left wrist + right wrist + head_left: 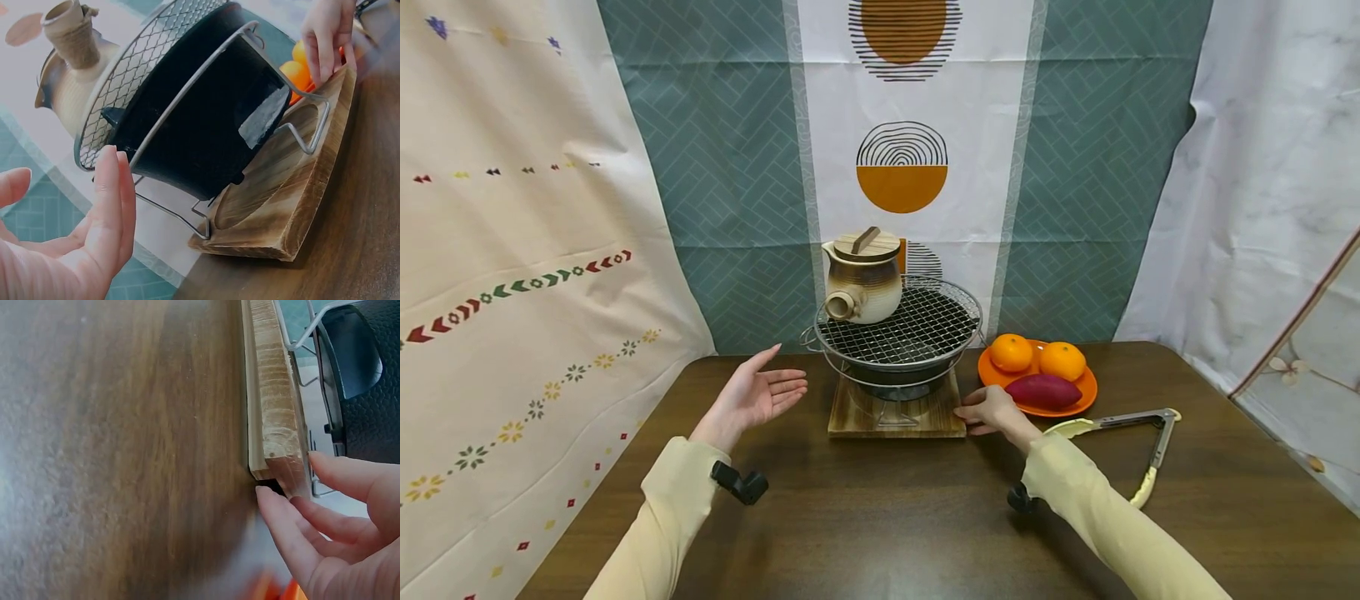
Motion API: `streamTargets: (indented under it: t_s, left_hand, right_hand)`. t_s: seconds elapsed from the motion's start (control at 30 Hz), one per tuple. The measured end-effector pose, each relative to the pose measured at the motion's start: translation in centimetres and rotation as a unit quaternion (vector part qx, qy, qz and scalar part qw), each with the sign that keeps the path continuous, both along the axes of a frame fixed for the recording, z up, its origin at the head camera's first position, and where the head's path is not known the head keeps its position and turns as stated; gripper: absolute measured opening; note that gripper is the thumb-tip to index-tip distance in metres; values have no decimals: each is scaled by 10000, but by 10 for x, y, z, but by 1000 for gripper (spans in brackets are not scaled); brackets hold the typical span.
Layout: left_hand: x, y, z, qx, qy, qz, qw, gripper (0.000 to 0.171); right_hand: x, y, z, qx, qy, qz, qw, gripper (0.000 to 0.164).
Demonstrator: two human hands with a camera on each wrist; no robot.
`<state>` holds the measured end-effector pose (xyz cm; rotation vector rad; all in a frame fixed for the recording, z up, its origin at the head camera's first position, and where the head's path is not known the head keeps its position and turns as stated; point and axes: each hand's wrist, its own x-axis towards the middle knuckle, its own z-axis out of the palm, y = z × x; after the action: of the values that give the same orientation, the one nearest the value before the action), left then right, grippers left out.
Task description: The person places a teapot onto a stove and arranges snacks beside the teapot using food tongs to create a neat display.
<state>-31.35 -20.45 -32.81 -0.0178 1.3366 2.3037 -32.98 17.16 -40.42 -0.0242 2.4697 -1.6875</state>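
Note:
A black tabletop grill (pixel 194 119) with a round wire mesh (pixel 925 329) stands on a square wooden board (pixel 850 419). On the left part of the mesh sits a brown and cream clay teapot (pixel 880 296) with a wooden lid and a side handle. My right hand (pixel 995 411) pinches the board's right front corner; in the right wrist view its thumb (pixel 350 475) lies at the upper edge and the fingers are at the lower edge. Apart from the board, my left hand (pixel 756 398) is held out left of the grill, palm showing, fingers extended, with nothing in it.
Right of the board, an orange plate (pixel 1087 402) carries two oranges (pixel 1063 362) and a purple sweet potato (pixel 1045 391). Metal tongs with pale yellow tips (pixel 1161 442) lie spread near my right forearm. Patterned cloths (pixel 737 167) hang behind and beside the brown table (pixel 880 517).

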Motion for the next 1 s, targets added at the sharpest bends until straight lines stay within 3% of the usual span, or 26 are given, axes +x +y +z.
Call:
streamTargets:
  t_s: [0.2, 0.53, 0.8, 1.0]
  left_hand:
    - [-2, 0, -5, -43, -47, -14, 10000, 68]
    - [-6, 2, -16, -315, -86, -113, 9994, 71]
    - [-8, 11, -26, -1070, 22, 199, 9941, 60]
    - [-12, 16, -34, -1361, -43, 275, 9903, 57]
  right_hand:
    - [3, 4, 5, 110, 62, 97, 9999, 35]
    - [13, 15, 22, 433, 129, 591, 9972, 35]
    - [21, 27, 33, 571, 211, 739, 9954, 36]
    - [22, 36, 36, 577, 252, 726, 9954, 39]
